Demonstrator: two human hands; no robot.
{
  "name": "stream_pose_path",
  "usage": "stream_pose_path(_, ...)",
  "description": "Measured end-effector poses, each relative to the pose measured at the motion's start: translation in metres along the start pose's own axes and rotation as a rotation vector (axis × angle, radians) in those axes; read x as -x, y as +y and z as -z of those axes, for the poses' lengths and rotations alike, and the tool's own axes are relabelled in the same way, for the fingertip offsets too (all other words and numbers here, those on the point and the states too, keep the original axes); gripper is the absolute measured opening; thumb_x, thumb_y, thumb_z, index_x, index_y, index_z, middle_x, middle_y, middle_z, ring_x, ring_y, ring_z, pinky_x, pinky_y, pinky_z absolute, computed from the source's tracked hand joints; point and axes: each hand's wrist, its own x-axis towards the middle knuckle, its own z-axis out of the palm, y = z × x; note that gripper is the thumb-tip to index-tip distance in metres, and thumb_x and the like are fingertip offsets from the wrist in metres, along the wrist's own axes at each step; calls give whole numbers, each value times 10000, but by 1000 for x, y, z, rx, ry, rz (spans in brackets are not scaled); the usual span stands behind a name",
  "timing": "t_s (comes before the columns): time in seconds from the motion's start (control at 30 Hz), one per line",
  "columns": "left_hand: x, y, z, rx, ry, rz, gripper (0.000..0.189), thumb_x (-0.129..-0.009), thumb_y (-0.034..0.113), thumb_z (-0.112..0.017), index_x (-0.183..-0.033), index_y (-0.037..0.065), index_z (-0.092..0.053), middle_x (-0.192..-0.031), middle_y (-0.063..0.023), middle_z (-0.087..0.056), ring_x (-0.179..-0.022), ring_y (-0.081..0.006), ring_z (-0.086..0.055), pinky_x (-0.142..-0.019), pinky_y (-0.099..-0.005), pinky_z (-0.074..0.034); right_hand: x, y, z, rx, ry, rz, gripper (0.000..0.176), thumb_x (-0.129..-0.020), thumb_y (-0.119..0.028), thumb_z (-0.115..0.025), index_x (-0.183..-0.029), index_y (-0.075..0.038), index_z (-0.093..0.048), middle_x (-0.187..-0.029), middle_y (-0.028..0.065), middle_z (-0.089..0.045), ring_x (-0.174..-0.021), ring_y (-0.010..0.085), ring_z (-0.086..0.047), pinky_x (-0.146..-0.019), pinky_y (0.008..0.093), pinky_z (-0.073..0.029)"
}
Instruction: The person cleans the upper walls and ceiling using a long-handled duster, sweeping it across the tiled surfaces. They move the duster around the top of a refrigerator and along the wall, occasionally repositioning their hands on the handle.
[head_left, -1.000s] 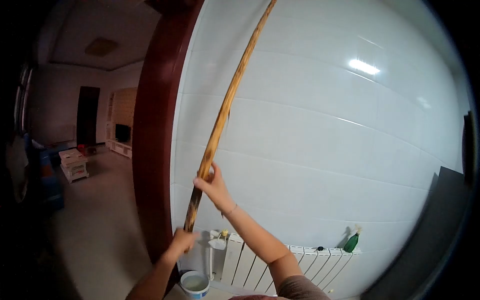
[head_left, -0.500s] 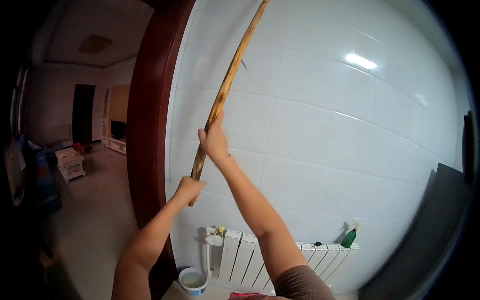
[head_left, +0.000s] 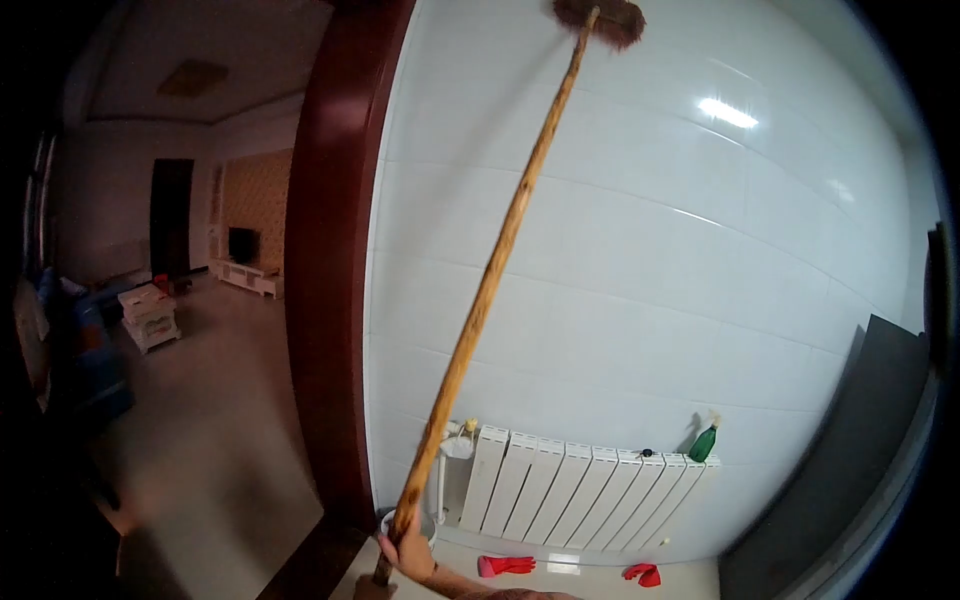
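A long-handled broom (head_left: 505,245) with a knotty wooden stick slants up across the white tiled wall. Its reddish-brown bristle head (head_left: 622,22) is at the top edge of the head view, against the wall as far as I can see. My right hand (head_left: 412,552) is closed around the stick near its lower end. Just below, at the bottom edge, my left hand (head_left: 374,586) grips the butt of the stick; it is partly cut off by the frame.
A white radiator (head_left: 560,490) runs along the wall, with a green spray bottle (head_left: 705,442) on top. Red gloves (head_left: 508,566) lie on the floor. Behind my right hand stands a bucket (head_left: 428,526). A dark red door frame (head_left: 335,250) borders a dim living room.
Both hands have come down from mid-wall to the bottom of the view, still on the stick. The broom's bristle head has come into sight at the top.
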Motion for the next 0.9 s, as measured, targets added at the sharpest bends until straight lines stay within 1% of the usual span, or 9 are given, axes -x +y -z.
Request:
stream_pose_path(0.1,6,-159,-104,-94,36,57,375,-793,281,-656,-987,-34,-591,-777,-128,-613,-729,-249,-581,-646,-388,-446,42,-3,-14,-175,29,52,898,-828,-137,-608,-1398,7,71,-939,184,-551,-828,305,-577,-730,378,-466)
stream_pose_path(0.13,38,-41,-71,-437,313,-107,398,-789,292,-665,-1002,-37,-590,-793,-133,-618,-742,-252,-582,-658,-389,-446,42,-18,-4,-233,-14,-27,878,-836,-152,-608,-1395,32,43,-1078,240,-500,-951,344,-545,-813,384,-439)
stream_pose_path(0.17,79,63,50,103,-258,172,426,-789,317,-676,-1006,-38,-587,-779,-118,-606,-709,-228,-552,-651,-398,-442,41,-30,4,-289,-51,-106,860,-843,-166,-608,-1392,58,16,-1216,296,-448,-1074,382,-512,-895,390,-413)
stream_pose_path(0.27,67,111,80,123,-319,-48,424,-796,324,-675,-995,-39,-585,-757,-99,-590,-662,-216,-516,-644,-404,-437,13,-33,17,-60,80,67,844,-847,-136,-582,-1401,42,28,-1212,289,-445,-1066,384,-509,-893,397,-412)
stream_pose_path(0.43,26,237,127,448,-629,4,277,-909,281,-513,-875,12,-568,-728,-47,-577,-652,-166,-553,-591,-298,-442,-72,-94,95,-85,141,128,835,-832,-99,-565,-1403,40,27,-1005,260,-541,-814,362,-581,-727,393,-474)
stream_pose_path(0.5,4,273,116,752,-620,-231,328,-978,316,-368,-969,24,-517,-680,-32,-528,-566,-128,-481,-526,-247,-383,-113,-104,133,-18,198,289,836,-817,-47,-574,-1410,3,13,-837,98,-514,-702,179,-525,-632,303,-465)
stream_pose_path(0.57,-28,317,110,747,-663,-349,397,-974,398,-345,-1031,25,-468,-697,-50,-542,-568,-134,-501,-532,-254,-403,-155,-111,168,-50,225,360,820,-819,-31,-556,-1411,-8,12,-824,75,-498,-695,164,-508,-632,296,-464)
stream_pose_path(0.8,-109,486,102,730,-419,-541,449,-932,490,-410,-793,68,-468,-568,-27,-488,-414,-126,-455,-392,-270,-377,-305,-135,288,-1,255,495,800,-825,-63,-597,-1395,-39,-36,-809,77,-552,-693,157,-584,-625,308,-509)
stream_pose_path(0.9,-129,547,109,759,-504,-553,443,-924,482,-441,-808,54,-450,-552,-26,-462,-401,-124,-438,-380,-267,-373,-332,-174,342,-293,237,285,881,-803,-172,-680,-1377,31,-44,-908,123,-584,-782,202,-628,-667,346,-525)
